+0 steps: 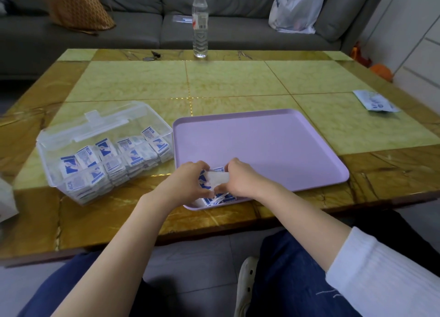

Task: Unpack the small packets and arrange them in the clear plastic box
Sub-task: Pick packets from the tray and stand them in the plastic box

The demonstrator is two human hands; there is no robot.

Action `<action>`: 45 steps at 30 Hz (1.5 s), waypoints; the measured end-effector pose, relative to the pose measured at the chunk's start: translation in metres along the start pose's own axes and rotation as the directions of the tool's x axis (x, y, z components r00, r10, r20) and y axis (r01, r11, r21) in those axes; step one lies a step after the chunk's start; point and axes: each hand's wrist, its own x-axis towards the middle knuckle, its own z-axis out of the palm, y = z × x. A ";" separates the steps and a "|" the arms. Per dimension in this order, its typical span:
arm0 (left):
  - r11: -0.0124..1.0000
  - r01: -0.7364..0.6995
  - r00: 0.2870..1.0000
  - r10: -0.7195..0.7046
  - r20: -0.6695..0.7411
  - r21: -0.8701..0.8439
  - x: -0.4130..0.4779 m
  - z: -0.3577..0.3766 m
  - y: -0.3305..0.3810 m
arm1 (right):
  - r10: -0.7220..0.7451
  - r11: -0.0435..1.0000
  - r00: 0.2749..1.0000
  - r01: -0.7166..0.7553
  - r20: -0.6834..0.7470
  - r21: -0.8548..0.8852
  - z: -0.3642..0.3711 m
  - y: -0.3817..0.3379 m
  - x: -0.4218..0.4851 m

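Landmark: flat lilac rectangular plastic tray (262, 145), sitting on the green-and-amber tiled stone table (238, 83).

Hands: both are working at the tray's near-left corner. The left hand (190, 181) and right hand (245, 178) are facing each other, fingers curled and thumbs nearly meeting, together pinching a small bunch of white-and-blue paper packets (217, 177). The knuckles are covering most of the bunch, so I cannot tell how many packets it holds. More loose packets (219, 200) are lying on the tray floor just under the hands.

Just left of the tray, close to its left rim, the clear rectangular plastic box (45, 150) is standing with its clear lid showing along the far side. It is holding rows of stacked packets (133, 155), most of them on edge.

Well beyond the tray's far edge, a clear plastic water bottle with a white cap (200, 31) is standing upright. Far-left of it, some small dark objects (152, 56) are lying, too small to identify. Well to the tray's far right, a flat blue-and-white printed pouch (373, 102) is lying near the table edge.
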 end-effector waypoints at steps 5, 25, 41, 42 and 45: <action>1.000 0.024 1.000 -0.024 -0.007 0.002 -0.001 0.000 -0.001 | 0.007 0.990 0.998 0.000 0.056 -0.139 -0.002 -0.005 0.003; 0.992 -0.122 0.992 0.122 -0.023 -0.008 -0.006 -0.002 -0.012 | -0.111 0.933 0.980 0.160 0.165 -0.323 0.008 -0.012 0.009; 0.952 -0.250 0.818 0.111 -0.564 -0.176 0.003 -0.001 -0.009 | -0.444 0.863 0.879 0.367 -0.176 -0.346 -0.036 -0.016 0.010; 0.955 -0.238 0.832 0.107 -0.544 -0.177 0.003 0.000 -0.010 | -0.445 0.857 0.881 0.365 -0.163 -0.364 -0.033 -0.013 0.011; 0.975 -0.155 0.898 0.072 -0.433 -0.158 0.004 0.005 -0.012 | -0.425 0.853 0.897 0.351 -0.123 -0.385 -0.020 -0.004 0.015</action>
